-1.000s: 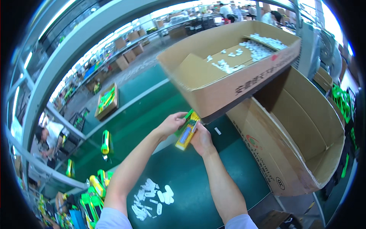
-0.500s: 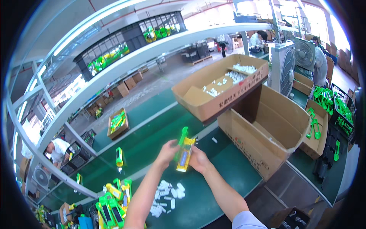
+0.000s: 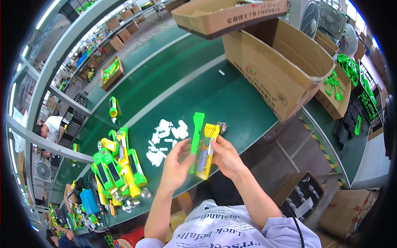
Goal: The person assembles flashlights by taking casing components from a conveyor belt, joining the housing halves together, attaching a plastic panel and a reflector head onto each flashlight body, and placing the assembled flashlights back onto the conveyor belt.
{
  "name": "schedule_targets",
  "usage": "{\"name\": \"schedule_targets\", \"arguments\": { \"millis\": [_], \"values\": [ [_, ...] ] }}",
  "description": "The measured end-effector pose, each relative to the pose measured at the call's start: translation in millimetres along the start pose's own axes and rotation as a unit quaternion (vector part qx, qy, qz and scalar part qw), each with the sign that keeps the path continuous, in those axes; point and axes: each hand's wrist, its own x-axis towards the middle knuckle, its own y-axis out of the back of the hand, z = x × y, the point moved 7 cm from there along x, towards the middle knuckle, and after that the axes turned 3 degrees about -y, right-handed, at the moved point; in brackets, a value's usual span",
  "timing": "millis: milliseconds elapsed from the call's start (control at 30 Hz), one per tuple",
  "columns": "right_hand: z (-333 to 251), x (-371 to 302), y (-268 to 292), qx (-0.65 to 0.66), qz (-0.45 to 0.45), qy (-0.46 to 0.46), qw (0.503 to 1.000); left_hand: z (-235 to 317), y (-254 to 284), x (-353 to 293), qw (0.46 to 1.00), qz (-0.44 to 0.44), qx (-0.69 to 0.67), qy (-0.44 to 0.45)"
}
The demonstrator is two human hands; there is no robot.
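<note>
My left hand is closed on a long green plastic casing half, held upright by its lower part. Beside it, my right hand grips a yellow lamp body, a narrow gap apart from the green piece. The yellow body lies open toward the left, showing a bluish-purple cylindrical cell inside. A shiny clear lamp head sticks out near its top. At my right thumb shows a small white piece. Loose white plastic parts lie in a pile on the green bench beyond my left hand.
Green-and-yellow lamps are heaped at left, near a blue tool. A large open carton stands at right, with a shallow carton above it. One lamp lies on the green belt. A metal frame curves along the left.
My view has tilted downward, bringing my shirt into sight. The green casing half and the yellow lamp body, overlapping before, are now side by side and closer to my body.
</note>
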Motion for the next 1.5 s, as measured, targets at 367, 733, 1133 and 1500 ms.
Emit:
{"name": "schedule_targets", "arguments": {
  "millis": [367, 733, 1133, 1500],
  "values": [
    [23, -40, 5, -0.024, 0.005, 0.041, 0.999, -10, -21, -53, 0.995, 0.036, 0.085, -0.041],
    [26, -46, 15, -0.020, 0.017, 0.042, 0.999, -22, -26, -60, 0.998, 0.038, 0.047, -0.031],
    [19, -47, 15, -0.037, 0.015, 0.029, 0.999, -25, -34, -59, 0.993, 0.004, 0.113, -0.034],
    [19, -52, 13, -0.054, 0.040, 0.011, 0.998, -33, -43, -62, 0.992, 0.015, 0.110, -0.054]
  ]
}}
